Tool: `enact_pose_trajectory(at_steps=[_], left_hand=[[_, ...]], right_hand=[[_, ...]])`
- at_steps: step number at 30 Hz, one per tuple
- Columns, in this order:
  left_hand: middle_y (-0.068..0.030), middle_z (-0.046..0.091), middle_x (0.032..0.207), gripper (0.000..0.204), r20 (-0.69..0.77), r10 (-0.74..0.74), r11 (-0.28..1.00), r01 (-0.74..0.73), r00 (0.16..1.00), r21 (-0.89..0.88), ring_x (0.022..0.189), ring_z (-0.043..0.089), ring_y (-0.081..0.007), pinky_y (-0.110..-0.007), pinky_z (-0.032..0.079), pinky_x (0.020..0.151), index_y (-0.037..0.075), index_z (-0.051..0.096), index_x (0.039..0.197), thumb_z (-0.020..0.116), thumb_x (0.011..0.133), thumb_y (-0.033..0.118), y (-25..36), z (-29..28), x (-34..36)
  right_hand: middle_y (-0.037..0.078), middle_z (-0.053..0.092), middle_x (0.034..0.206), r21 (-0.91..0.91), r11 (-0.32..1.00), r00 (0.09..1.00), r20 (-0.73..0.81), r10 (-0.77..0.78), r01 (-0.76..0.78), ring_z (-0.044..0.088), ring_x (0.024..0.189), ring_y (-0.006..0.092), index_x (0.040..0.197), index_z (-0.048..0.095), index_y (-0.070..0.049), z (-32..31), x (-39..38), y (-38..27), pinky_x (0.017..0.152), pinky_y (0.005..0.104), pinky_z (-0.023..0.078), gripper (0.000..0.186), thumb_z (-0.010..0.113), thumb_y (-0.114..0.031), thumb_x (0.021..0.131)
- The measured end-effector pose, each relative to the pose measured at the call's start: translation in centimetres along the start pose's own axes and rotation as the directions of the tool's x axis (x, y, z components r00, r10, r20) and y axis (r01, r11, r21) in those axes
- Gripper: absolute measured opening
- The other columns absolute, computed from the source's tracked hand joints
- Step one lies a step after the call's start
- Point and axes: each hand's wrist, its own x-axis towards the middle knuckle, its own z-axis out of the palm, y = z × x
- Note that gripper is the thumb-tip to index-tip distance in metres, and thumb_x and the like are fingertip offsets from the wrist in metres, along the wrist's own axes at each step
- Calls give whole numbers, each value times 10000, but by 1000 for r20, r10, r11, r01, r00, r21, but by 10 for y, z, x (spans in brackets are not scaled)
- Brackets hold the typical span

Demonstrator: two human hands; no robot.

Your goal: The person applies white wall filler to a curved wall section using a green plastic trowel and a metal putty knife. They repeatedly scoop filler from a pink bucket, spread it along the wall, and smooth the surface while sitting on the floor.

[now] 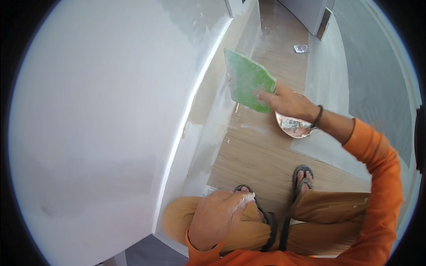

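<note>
My right hand (290, 102) grips a green plastic putty spreader (249, 82) smeared with pale filler. The spreader is raised in front of the low wall ledge, its broad edge towards the left; whether it touches the wall I cannot tell. Below that hand a round bowl (296, 128) stands on the floor, holding pinkish-white filler and a metallic-looking piece, partly hidden by my wrist. Over my left knee is my left hand (222, 213), its back upward and its fingers curled together. White filler coats its fingertips, and what they hold, if anything, is hidden.
A white wall (102, 111) with grey patches rises at left, above a filler-smeared ledge (202, 119). Brown wood-look flooring (253, 155) runs beneath my sandalled feet. A small silvery packet (301, 48) lies farther off, near a door (306, 15). Pale sheeting (328, 80) lies at right.
</note>
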Motion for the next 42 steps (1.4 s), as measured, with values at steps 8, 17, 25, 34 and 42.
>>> enact_pose_trajectory(at_steps=[8,17,25,34,42], left_hand=[[-163,728,971,388,10,-11,994,10,1000,113,885,696,-329,-377,557,784,15,692,1114,804,815,235,3,-4,3],[-134,705,1126,527,280,9,996,-34,960,83,1000,683,-319,-400,540,880,24,609,1258,809,810,216,10,17,15],[-150,696,1140,549,260,-66,992,35,963,120,1045,671,-335,-400,535,891,25,595,1283,807,799,170,8,15,9],[-141,681,1200,555,261,-40,994,11,965,113,1090,656,-338,-410,523,924,16,578,1294,799,822,206,0,7,5],[-143,667,1239,569,321,-116,986,70,940,151,1121,644,-333,-412,520,936,14,563,1312,789,835,228,3,9,13]], right_hand=[[272,594,1284,-305,919,885,-314,-345,250,632,1082,406,1510,353,-43,85,11,21,950,488,496,614,542,-120,930],[415,460,1360,-550,814,840,-340,-422,187,603,1161,462,1507,226,103,177,-3,15,662,447,607,723,514,-2,852],[267,550,1302,-373,885,815,-397,-422,277,662,909,416,1537,302,-85,85,20,43,734,482,560,776,604,-40,824],[275,392,1503,-246,930,895,-291,-338,272,489,1305,437,1555,269,-110,141,6,20,899,451,555,876,624,22,766],[300,341,1521,131,917,919,-175,-353,378,385,1389,450,1559,233,-52,142,-43,32,1126,446,400,848,520,74,772]])
